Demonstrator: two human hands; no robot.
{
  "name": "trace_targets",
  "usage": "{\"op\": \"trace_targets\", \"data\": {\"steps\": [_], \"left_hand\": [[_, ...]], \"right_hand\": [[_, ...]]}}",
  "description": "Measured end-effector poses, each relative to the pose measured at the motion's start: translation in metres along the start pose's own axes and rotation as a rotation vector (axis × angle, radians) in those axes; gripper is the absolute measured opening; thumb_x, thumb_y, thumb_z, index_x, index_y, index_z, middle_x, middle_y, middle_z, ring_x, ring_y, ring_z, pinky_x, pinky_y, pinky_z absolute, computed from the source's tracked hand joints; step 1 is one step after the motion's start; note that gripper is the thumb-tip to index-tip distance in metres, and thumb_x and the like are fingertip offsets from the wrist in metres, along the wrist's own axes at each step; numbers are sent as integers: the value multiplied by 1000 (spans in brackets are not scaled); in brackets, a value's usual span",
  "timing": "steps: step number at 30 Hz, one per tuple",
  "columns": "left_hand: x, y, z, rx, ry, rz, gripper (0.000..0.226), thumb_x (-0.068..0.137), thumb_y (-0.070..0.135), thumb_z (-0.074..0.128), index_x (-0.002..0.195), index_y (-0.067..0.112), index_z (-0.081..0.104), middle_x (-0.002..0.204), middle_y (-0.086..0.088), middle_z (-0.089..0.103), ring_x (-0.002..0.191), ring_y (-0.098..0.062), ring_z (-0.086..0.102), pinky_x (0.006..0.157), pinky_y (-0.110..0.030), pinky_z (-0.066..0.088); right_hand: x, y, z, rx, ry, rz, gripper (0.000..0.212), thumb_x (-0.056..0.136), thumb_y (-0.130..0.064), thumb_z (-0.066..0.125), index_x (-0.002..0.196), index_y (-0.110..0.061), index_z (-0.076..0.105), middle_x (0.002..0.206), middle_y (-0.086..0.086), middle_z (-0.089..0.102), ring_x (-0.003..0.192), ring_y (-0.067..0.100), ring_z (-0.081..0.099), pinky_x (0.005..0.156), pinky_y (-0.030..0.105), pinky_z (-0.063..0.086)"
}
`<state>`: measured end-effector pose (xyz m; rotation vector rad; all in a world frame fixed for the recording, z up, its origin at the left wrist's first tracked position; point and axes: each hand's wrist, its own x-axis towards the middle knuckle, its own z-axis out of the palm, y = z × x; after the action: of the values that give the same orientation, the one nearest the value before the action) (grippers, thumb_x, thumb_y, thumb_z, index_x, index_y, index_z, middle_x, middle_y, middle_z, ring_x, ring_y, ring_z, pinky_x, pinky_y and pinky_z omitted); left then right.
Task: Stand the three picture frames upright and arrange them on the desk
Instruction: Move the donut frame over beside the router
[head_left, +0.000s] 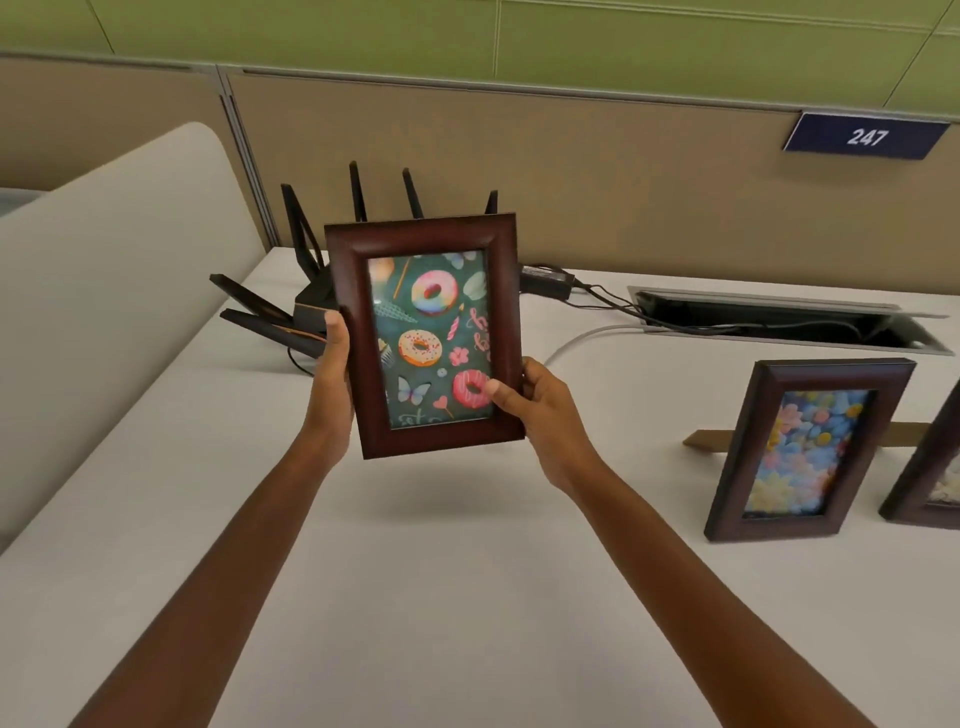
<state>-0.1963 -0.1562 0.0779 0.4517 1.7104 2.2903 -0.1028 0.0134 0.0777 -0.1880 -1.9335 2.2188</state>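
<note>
Our left hand (332, 364) and right hand (524, 400) grip the donut frame (423, 332) above the surface (467, 597); right of them, the flower frame (805, 452) and another frame (930, 467) already stand.

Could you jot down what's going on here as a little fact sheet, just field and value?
held item: doughnut picture frame, lifted above the desk
left hand: grips the frame's left edge
right hand: grips the lower right edge, thumb on the front
already standing: flower picture frame, upright at the right
third frame: upright at the far right, cut off by the picture's edge
behind: black router with antennas, cables, open cable hatch
sign: reads 247
</note>
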Motion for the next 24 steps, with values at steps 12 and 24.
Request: {"op": "trace_targets", "data": {"steps": [12,24], "left_hand": [[21,-6,-95,-40,230,14,56,93,54,19,93,32,71,88,13,77,83,-7,72,63,-24,60],[25,-20,-132,-82,305,9,58,94,51,16,92,37,72,91,16,76,87,-4,71,68,-24,60]], "right_hand": [[70,61,98,-44,-71,148,35,88,-14,55,121,-6,47,125,20,56,113,32,57,92,41,51],[93,91,127,-150,-133,179,34,90,-14,53,121,-2,44,125,22,55,114,36,54,98,50,47]]}}
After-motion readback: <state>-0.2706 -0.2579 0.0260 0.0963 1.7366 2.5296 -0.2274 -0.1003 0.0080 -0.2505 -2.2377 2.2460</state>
